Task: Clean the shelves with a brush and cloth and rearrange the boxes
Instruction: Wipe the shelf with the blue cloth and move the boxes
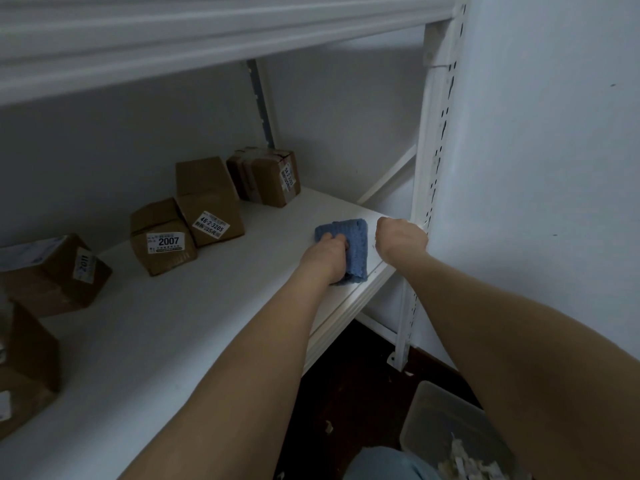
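Jeans point(384, 464) and a clear bin point(427, 410) of pale scraps are being shown closest, on the dark floor below the shelf's front edge. Above them, the cloth point(351, 232) is being pressed onto the shelf point(173, 341) near its front right corner. It is being gripped by the left hand point(325, 254), whose fingers are being curled over the near end of the blue fold. The right hand point(400, 237) is being held just beside the cloth, at the shelf's right edge by the post point(426, 168). Its fingers are being shown curled, but whether anything is enclosed cannot be told, and no brush is being seen. Boxes point(162, 237) are being seen scattered and tilted along the back edge and toward the left end, apart from the cloth. Wiping of the right end is judged to be in hand, with rearranging not yet done. The cloth is being judged soft, light and limp, best taken across the whole folded bundle so that it is not unrolled while being dragged. The boxes are being judged light and stiff, though slightly crushed, and best taken by opposite side faces rather than by taped flaps or labels.
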Action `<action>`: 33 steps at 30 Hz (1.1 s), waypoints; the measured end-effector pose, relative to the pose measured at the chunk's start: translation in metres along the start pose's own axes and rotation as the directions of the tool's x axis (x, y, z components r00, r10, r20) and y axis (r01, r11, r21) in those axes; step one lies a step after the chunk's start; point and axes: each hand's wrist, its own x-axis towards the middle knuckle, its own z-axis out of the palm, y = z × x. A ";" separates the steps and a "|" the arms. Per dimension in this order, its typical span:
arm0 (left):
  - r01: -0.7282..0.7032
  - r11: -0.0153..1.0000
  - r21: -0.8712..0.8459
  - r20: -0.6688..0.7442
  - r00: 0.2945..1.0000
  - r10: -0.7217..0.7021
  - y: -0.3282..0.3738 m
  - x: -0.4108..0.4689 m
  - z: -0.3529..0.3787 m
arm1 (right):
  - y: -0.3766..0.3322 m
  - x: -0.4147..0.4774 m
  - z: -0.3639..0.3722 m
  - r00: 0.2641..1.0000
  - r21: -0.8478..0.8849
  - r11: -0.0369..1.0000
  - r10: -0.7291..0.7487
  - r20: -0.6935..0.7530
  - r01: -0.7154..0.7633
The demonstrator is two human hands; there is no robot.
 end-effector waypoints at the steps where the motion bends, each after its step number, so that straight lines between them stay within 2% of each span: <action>1: 0.000 1.000 -0.001 -0.002 1.000 0.000 0.000 0.000 0.000 | 0.000 0.000 0.001 1.000 -0.013 1.000 -0.008 0.003 0.008; 7: 0.007 1.000 -0.014 0.002 1.000 -0.007 0.000 -0.002 0.000 | 0.000 0.000 0.000 0.998 -0.044 0.997 -0.057 0.026 0.058; 14: 0.009 1.000 -0.007 0.003 1.000 -0.009 0.000 -0.001 -0.001 | 0.017 0.001 -0.008 0.998 0.265 0.964 -0.019 0.054 0.004; 21: 0.008 1.000 -0.005 0.001 1.000 -0.008 0.000 0.000 0.001 | 0.007 0.003 -0.002 0.999 0.190 0.981 0.046 0.012 -0.048; 26: 0.008 1.000 -0.008 -0.004 1.000 -0.008 0.000 0.000 0.002 | 0.004 0.002 0.001 1.000 0.091 0.996 -0.002 0.027 0.000; 29: 0.003 1.000 -0.008 -0.012 1.000 -0.003 -0.001 0.000 0.002 | 0.009 0.005 -0.002 0.996 0.127 0.992 -0.027 0.084 0.017; 33: -0.002 1.000 -0.012 -0.017 1.000 0.002 -0.002 0.000 0.003 | 0.016 0.007 -0.008 0.988 0.264 0.965 -0.038 0.148 -0.003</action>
